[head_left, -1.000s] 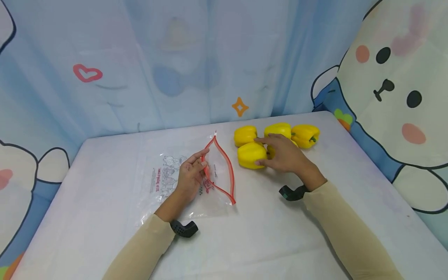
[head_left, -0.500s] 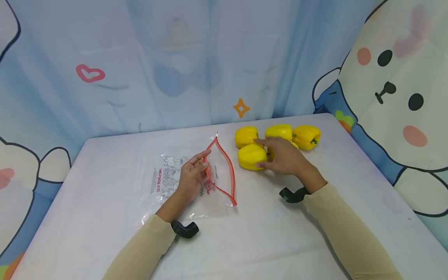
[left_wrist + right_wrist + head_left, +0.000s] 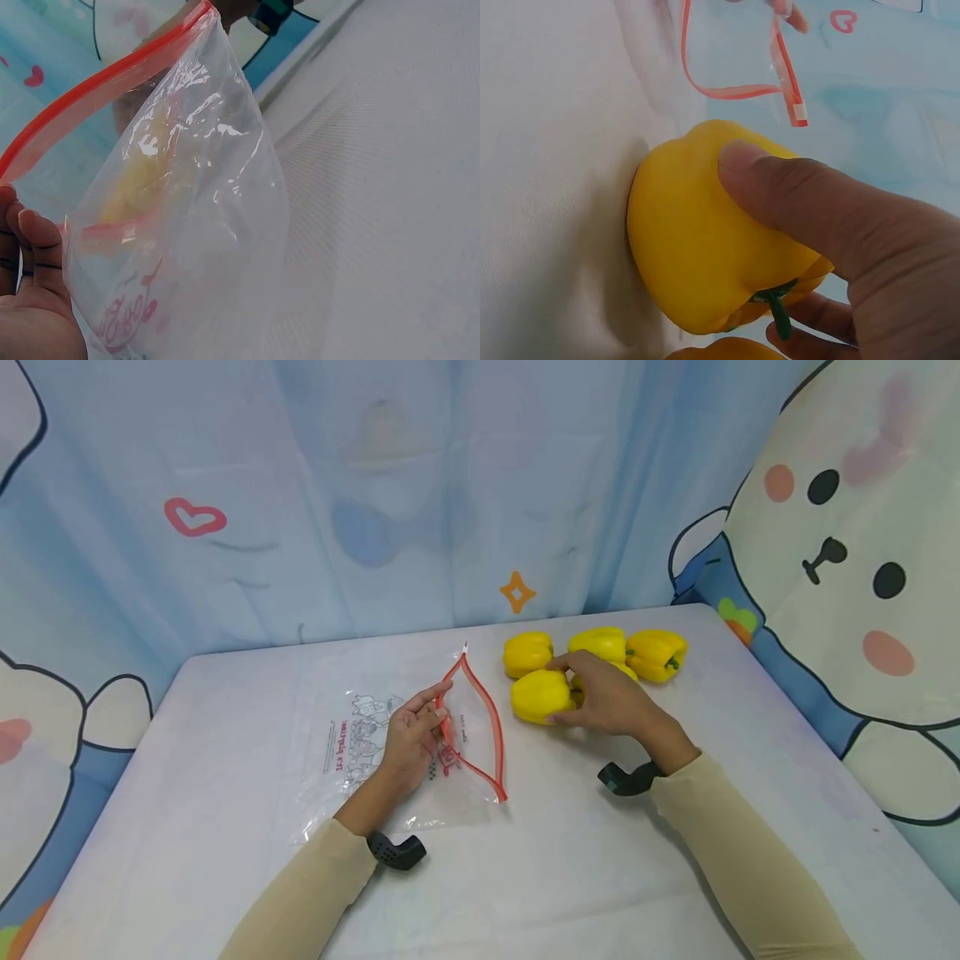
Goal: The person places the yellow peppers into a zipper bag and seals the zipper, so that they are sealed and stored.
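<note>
Seen from the head, very little is being changed over this last second: the pepper (image 3: 542, 697) nearest the person is gripped by the fingers of the right hand (image 3: 611, 697), and barely any shift can be made out. No lift is seen, so the work is judged to be at the grasp itself. The clear bag (image 3: 360, 735) is laid on the white table (image 3: 562, 860), left of the peppers; its rim is pinched by the fingers of the left hand (image 3: 408, 739), and its red strip (image 3: 498, 735) is spread into a pointed oval. Beyond, three peppers (image 3: 597, 642) are plainly shown; more yellow is partly hidden by the right hand.

On the left wrist, thin, crinkly film is shown, streaked with bright highlights and marked with pink print; a yellow blur is seen through it.

From the right wrist, the gripped pepper is revealed as smooth, lobed and blocky, tipped with a curved green stem (image 3: 780, 311). The thumb is pressed flat against its side. Whether it is real or artificial cannot be told.
</note>
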The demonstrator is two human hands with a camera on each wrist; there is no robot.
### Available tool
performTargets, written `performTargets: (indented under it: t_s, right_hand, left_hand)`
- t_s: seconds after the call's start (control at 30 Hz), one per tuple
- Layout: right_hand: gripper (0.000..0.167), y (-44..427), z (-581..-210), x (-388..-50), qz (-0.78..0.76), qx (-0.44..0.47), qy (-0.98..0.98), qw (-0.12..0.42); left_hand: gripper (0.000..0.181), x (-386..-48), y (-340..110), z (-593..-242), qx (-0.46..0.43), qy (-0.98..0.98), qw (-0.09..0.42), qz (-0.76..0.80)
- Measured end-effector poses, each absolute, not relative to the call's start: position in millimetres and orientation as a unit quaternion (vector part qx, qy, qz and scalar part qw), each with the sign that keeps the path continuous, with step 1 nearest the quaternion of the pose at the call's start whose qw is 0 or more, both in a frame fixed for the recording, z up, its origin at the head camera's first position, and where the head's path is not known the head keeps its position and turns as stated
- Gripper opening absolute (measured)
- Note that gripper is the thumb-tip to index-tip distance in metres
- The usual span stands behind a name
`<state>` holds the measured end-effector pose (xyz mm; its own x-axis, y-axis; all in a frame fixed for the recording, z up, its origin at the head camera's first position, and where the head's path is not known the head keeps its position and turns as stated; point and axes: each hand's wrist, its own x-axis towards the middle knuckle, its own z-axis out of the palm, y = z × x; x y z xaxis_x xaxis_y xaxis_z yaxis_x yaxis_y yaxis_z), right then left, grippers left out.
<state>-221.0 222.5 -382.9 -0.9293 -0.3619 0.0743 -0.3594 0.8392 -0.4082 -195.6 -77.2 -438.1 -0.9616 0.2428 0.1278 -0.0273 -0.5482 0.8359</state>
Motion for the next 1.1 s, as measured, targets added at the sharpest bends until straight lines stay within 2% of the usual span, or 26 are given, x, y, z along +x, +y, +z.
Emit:
performTargets:
  t_s: [0.4, 0.83, 1.1]
  right_hand:
    - [0.079, 219, -382, -220, -0.265, -0.188, 0.946, -0.016]
    - [0.071, 210, -379, -219, -0.378, -0.198, 0.901, -0.074]
    - [0.069, 201, -386, -214, -0.483, -0.19, 0.853, -0.053]
  left_hand:
    - [0.045, -194, -78, -438, 0.118, 0.471, 0.082, 0.87]
    - [0.046, -195, -77, -436, 0.125, 0.474, 0.078, 0.868]
    - [0.047, -194, -77, -435, 0.121, 0.478, 0.084, 0.866]
